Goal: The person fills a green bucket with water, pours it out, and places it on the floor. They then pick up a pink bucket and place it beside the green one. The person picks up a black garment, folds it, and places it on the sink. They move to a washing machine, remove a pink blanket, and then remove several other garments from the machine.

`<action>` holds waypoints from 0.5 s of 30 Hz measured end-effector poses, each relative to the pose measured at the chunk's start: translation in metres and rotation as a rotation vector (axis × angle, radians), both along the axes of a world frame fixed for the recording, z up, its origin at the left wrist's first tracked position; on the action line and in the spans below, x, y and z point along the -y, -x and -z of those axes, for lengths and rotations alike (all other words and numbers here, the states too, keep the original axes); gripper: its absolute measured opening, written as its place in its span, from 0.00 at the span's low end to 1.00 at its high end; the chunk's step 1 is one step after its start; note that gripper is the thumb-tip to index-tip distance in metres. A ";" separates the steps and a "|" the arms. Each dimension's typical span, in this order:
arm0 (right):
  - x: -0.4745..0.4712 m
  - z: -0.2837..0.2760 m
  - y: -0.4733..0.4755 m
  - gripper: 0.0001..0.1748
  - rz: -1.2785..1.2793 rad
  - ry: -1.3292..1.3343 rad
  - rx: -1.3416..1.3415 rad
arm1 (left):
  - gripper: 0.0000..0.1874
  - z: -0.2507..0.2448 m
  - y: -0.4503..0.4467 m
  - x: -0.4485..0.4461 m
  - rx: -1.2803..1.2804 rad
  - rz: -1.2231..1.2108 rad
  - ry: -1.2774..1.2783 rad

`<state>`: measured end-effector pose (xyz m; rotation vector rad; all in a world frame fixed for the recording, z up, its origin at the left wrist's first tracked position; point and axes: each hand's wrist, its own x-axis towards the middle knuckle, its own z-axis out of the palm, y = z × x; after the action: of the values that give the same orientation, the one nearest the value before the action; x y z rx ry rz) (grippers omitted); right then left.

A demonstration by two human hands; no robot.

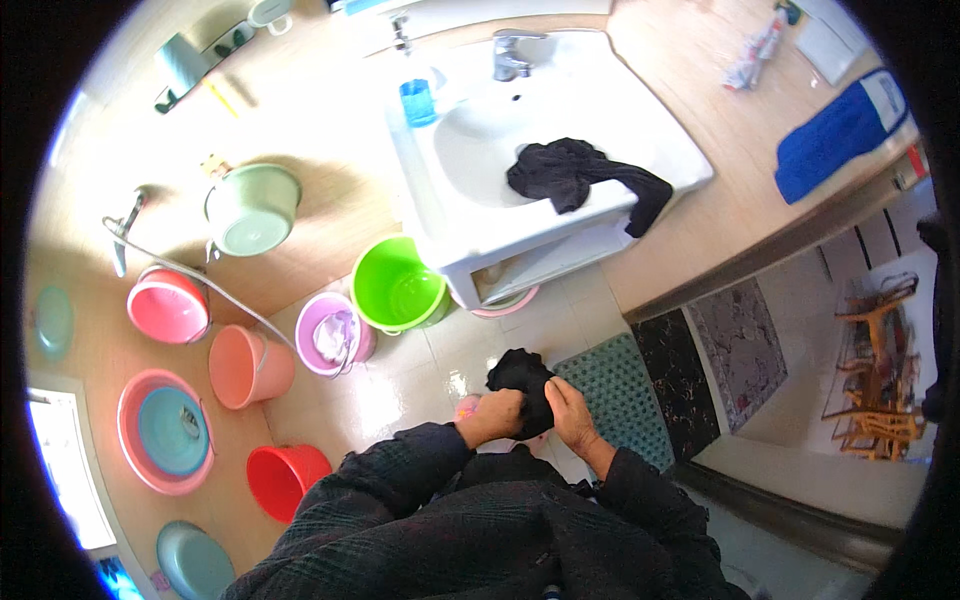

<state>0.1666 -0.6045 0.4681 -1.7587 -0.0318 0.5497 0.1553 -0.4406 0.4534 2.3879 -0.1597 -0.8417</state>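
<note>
Both my hands are on a bunched black cloth item (pixel 523 373) held low in front of my body. My left hand (pixel 491 417) grips its left side, with some fingers hidden in the fabric. On the other side my right hand (pixel 572 417) pinches its edge between thumb and fingers. Beyond them, a black garment (pixel 559 171) lies crumpled in the white washbasin (pixel 469 161), one end hanging over the front rim. What kind of clothing either piece is, I cannot tell.
A green bucket (pixel 375 289), a purple bucket (pixel 311 337) holding pale cloth and a red bucket (pixel 289 476) stand to the left. A green textured mat (pixel 619 397) lies right of my hands. Near the tap (pixel 510 56) is a bottle of blue liquid (pixel 417 103). A blue towel (pixel 832 139) hangs right.
</note>
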 end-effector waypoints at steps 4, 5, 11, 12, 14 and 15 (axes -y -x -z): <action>0.024 0.031 -0.012 0.16 0.182 0.064 0.074 | 0.08 -0.035 -0.011 -0.001 0.153 -0.046 0.399; 0.031 0.037 -0.017 0.16 0.242 0.019 0.006 | 0.08 -0.044 -0.014 -0.002 0.230 -0.160 0.528; 0.056 0.018 -0.049 0.10 0.279 -0.089 0.026 | 0.09 -0.085 -0.038 -0.021 -0.061 -0.777 1.148; 0.054 0.006 -0.052 0.09 0.330 -0.029 0.176 | 0.11 -0.089 -0.041 -0.022 -0.037 -0.758 1.187; 0.044 -0.022 -0.054 0.07 0.417 0.070 0.503 | 0.12 -0.094 -0.044 -0.022 0.011 -0.743 1.176; 0.039 -0.035 -0.050 0.06 0.315 0.037 0.546 | 0.12 -0.095 -0.043 -0.020 0.000 -0.700 1.156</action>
<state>0.2169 -0.6434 0.5030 -1.8580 -0.1238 -0.1660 0.1985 -0.4205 0.5487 1.1967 0.1596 -0.2530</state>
